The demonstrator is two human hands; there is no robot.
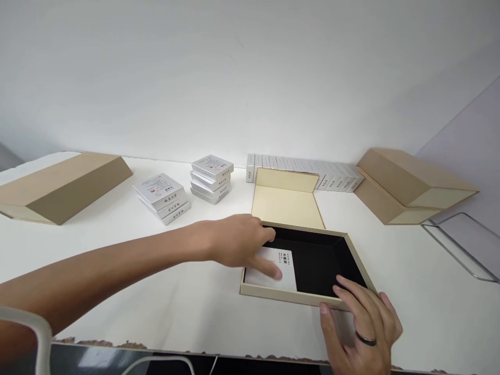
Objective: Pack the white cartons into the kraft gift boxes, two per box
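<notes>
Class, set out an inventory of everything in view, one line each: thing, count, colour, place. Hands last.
Open box: one, cream with black inside, front centre, lid back
White pack: one, white, inside the box's left part
Left stack: about three small boxes, silver-white, left of centre
Middle stack: about four, silver-white, further back
Row of small boxes: too many to count surely, silver-white, along the wall
Large box: one, tan, far left
Large boxes: two, tan, right
Wire frame: one, grey, right edge
Table: one, white, beneath
Wall: one, pale grey, behind
Ring: one, black, right hand
Left hand: one, bare, at the pack
Right hand: one, bare, near right corner
</notes>
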